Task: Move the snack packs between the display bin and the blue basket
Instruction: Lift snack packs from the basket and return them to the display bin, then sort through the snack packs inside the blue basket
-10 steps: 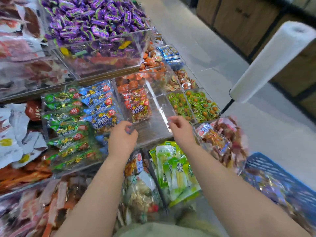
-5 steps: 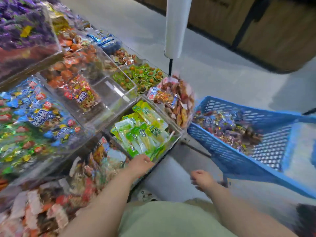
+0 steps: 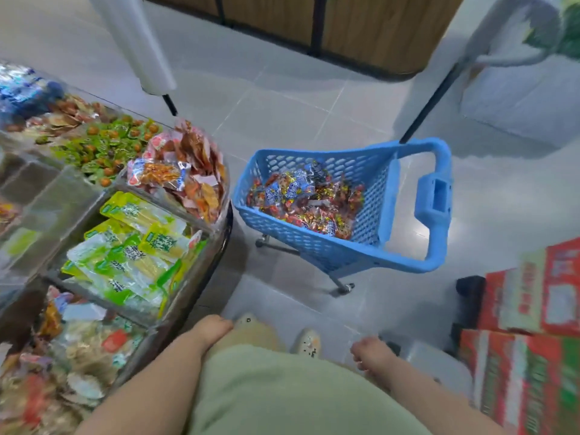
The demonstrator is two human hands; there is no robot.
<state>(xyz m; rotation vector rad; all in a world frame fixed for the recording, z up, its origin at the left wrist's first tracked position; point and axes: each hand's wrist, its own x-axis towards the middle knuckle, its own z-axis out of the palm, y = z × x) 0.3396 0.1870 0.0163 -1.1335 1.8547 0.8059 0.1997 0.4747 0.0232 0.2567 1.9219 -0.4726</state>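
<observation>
A blue wheeled basket (image 3: 434, 196) stands on the floor to the right of the display, holding a heap of small red and blue snack packs (image 3: 306, 197). The clear display bin (image 3: 47, 196) at the left edge is mostly cut off and looks nearly bare. My left hand (image 3: 212, 331) hangs low beside the display's corner, fingers loosely curled, holding nothing. My right hand (image 3: 370, 354) hangs near my hip, also loosely curled and holding nothing. Both hands are well short of the basket.
Neighbouring bins hold green-yellow packs (image 3: 135, 249), orange-red packs (image 3: 185, 171) and green sweets (image 3: 103, 146). A white bag roll (image 3: 135, 42) on a black post rises behind them. Red cartons (image 3: 530, 340) are stacked at the right. My shoes (image 3: 279, 335) stand on grey tile.
Both hands left the clear bin and dropped to my sides. The view swung right and down, bringing the blue basket fully into sight.
</observation>
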